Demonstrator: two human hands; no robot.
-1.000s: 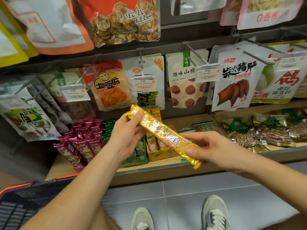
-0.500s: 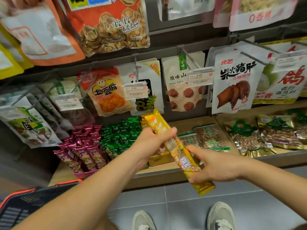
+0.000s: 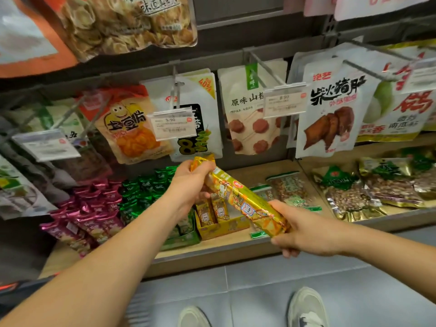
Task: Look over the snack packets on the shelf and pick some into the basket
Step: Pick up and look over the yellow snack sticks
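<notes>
Centre of frame: long yellow snack packet [image 3: 240,199] slants between my hands. My left hand [image 3: 191,182] grips its upper end, fingers curled round. My right hand [image 3: 304,230] pinches its lower end, above the shelf [image 3: 212,253] edge.

Hanging bags [image 3: 330,109] and price tags [image 3: 284,102] overhang the shelf [image 3: 224,246].

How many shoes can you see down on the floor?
2. The left shoe is at the bottom middle and the right shoe is beside it. The picture's bottom edge cuts off both.
</notes>
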